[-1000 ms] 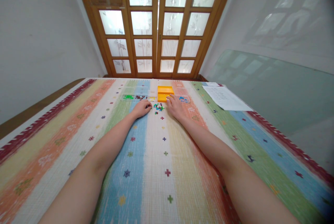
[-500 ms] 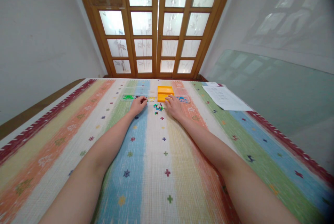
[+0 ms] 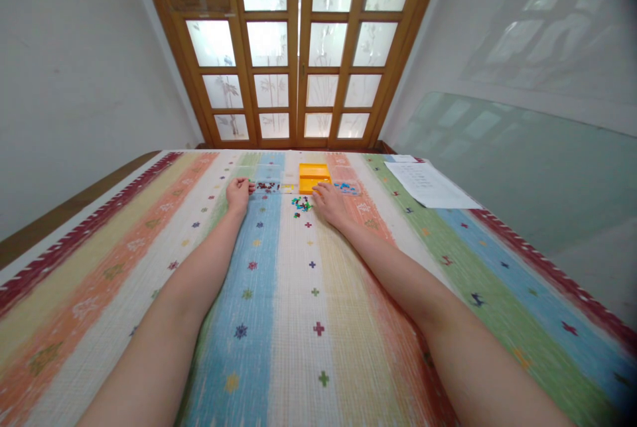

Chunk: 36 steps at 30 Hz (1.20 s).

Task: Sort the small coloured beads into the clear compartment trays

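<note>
My left hand (image 3: 239, 195) is over the left end of a clear plastic box, its fingers pinched together. Whatever they hold, if anything, is too small to make out. That hand hides the green pieces there. Just right of it, dark red pieces (image 3: 269, 186) and yellow pieces (image 3: 289, 187) lie in clear compartments. My right hand (image 3: 328, 203) rests with fingers spread at the front edge of an open orange box (image 3: 314, 170). Beside its fingertips is a small mixed pile of coloured pieces (image 3: 301, 203) on the cloth. Blue pieces (image 3: 345, 187) lie in a clear box behind it.
A striped tablecloth (image 3: 293, 321) covers the table. Printed paper sheets (image 3: 430, 185) lie at the right far side. Beyond the table stand wooden doors with glass panes (image 3: 326, 42), and a pale glass panel (image 3: 522, 182) leans along the right wall.
My left hand has moved left, from beside the dark red pieces to over the green ones, uncovering the red. My right hand has barely moved.
</note>
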Tool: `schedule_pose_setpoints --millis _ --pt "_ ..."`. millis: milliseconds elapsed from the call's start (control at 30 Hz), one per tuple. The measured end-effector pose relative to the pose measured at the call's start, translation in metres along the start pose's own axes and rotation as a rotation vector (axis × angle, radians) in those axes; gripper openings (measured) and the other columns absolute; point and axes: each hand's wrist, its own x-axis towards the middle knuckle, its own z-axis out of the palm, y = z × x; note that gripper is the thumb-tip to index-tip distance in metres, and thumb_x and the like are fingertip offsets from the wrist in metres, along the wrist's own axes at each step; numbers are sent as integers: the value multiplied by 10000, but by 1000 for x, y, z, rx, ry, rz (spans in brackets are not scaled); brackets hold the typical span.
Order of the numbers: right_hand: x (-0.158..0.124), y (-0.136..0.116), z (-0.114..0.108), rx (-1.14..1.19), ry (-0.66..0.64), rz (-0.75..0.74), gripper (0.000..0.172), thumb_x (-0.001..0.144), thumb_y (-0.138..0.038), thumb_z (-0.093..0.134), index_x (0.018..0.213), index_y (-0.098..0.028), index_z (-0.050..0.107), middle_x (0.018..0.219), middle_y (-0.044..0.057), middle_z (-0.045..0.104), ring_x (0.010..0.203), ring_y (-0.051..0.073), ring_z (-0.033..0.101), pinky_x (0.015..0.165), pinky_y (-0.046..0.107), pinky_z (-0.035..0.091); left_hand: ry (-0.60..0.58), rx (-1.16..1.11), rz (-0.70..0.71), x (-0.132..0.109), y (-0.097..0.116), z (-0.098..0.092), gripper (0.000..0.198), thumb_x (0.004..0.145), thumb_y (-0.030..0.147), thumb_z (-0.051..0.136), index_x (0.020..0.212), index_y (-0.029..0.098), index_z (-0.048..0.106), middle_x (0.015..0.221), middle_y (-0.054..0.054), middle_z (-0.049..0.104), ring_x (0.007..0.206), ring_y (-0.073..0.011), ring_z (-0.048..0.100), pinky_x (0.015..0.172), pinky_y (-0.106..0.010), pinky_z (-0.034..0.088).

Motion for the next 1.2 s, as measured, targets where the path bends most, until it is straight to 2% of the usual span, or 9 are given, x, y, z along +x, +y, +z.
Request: schedule_pose_setpoints --millis 300,433,600,800,1000,1200 --pt "0 -2 -3 -21 -24 -18 357 1088 -299 451 1250 -183 747 1383 132 670 1302 266 583 1159 428 427 105 -81 -80 10 -2 -5 92 852 220 598 923 171 631 799 -35 719 624 -122 670 632 -230 547" --pt "0 -3 -4 -29 -38 -16 351 1089 -299 450 1245 -192 746 1381 127 669 1303 260 579 1158 417 422 105 -81 -95 10 -1 -5 103 843 205 588 934 176 626 824 -41 728 639 -122 683 630 -222 544" --pt "0 -4 -5 -34 -49 -19 345 1090 -300 450 1240 -198 744 1368 123 673 1290 255 584 1147 407 425 76 -74 -119 8 1 -6 239 808 179 570 1034 175 645 936 -72 765 662 -130 700 610 -228 542" --pt "0 -6 -7 -14 -58 -25 321 1083 -292 472 1206 -201 754 1318 125 697 1249 259 611 1119 412 445 13 -1 -99 1 5 -5 377 808 208 529 1166 176 640 987 -75 770 673 -127 690 620 -233 535" --pt "-1 -9 -10 -16 -61 -31 320 1085 -293 470 1175 -204 765 1293 116 709 1229 258 616 1100 401 452 -79 197 12 -9 10 -3 285 822 238 551 1054 184 707 866 -46 747 662 -169 657 674 -282 536" --pt "0 -7 -9 -19 -70 -46 315 1085 -286 472 1138 -198 770 1232 111 724 1169 246 629 1057 375 463 -295 369 161 -28 17 8 200 878 227 569 965 223 750 831 -24 743 687 -186 668 744 -303 536"
